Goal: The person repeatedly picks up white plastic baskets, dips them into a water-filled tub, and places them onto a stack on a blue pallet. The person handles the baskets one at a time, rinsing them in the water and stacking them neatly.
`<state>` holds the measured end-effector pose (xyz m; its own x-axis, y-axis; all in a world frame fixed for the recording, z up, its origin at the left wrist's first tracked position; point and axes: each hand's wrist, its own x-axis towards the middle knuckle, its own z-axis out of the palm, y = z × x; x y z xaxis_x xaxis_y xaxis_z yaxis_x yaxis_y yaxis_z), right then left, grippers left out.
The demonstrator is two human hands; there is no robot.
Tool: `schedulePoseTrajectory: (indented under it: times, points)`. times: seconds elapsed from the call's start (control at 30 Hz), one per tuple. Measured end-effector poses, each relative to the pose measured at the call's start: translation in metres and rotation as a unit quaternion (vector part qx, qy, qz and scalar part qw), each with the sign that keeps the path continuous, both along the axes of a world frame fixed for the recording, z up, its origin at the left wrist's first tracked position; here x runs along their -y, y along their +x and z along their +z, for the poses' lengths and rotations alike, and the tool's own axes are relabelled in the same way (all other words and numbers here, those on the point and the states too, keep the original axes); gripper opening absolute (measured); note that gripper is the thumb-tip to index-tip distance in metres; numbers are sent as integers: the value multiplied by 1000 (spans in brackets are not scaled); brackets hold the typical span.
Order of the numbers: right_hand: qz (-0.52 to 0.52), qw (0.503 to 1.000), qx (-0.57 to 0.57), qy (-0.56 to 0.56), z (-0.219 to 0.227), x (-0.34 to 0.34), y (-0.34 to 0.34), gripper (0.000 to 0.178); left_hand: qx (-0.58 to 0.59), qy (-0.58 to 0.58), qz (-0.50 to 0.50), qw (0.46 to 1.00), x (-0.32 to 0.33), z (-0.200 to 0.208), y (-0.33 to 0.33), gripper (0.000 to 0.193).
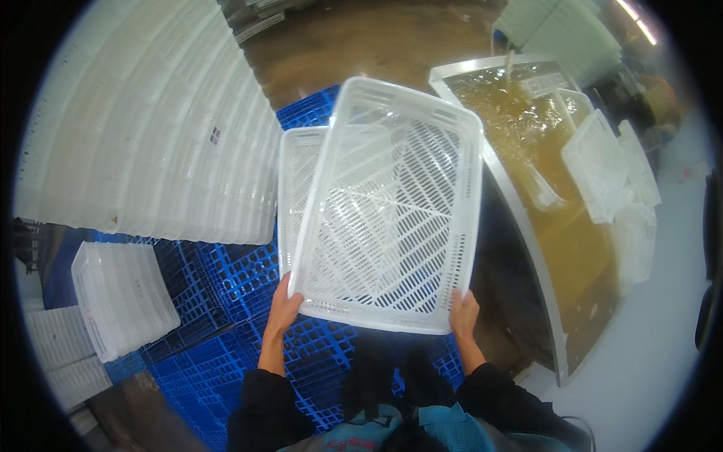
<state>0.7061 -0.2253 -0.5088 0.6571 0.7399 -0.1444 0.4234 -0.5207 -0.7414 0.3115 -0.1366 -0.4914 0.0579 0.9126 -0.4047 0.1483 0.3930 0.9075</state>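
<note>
Left hand [285, 307] had its fingers curled round the near left corner of a white slatted tray [407, 218], right hand [465, 313] gripping the near right one. The tray was up in front of the body, over blue pallets [199, 384]. A second tray [292, 162] peeked out behind; couldn't tell if the left fingers had that too. Tall tray stack [166, 135] left, water-filled tank [525, 226] right.
</note>
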Motion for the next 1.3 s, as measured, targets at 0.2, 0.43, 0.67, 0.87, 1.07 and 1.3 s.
schedulePoseTrajectory:
  times: [0.2, 0.43, 0.67, 0.87, 1.07, 1.3]
  points:
    - [109, 993, 4, -45, -86, -42, -44, 25, 75, -33, 122, 989, 38, -105, -59, 62]
    - [135, 987, -9, -88, -138, -56, -75, 28, 46, -120, 207, 970, 39, -201, -88, 54]
    - [159, 984, -14, -86, -149, -67, -99, 32, 79, -106, 235, 963, 16, -191, -108, 57]
    - [170, 980, -9, -103, -166, -90, -96, 35, 50, -126, 241, 961, 3, -199, -104, 60]
    - [138, 985, -50, -95, -160, -80, -102, 31, -24, -96, 171, 980, -4, -203, -110, 59]
    - [164, 982, -53, -77, -176, -99, -88, 32, 26, -119, 189, 974, -13, -201, -99, 57]
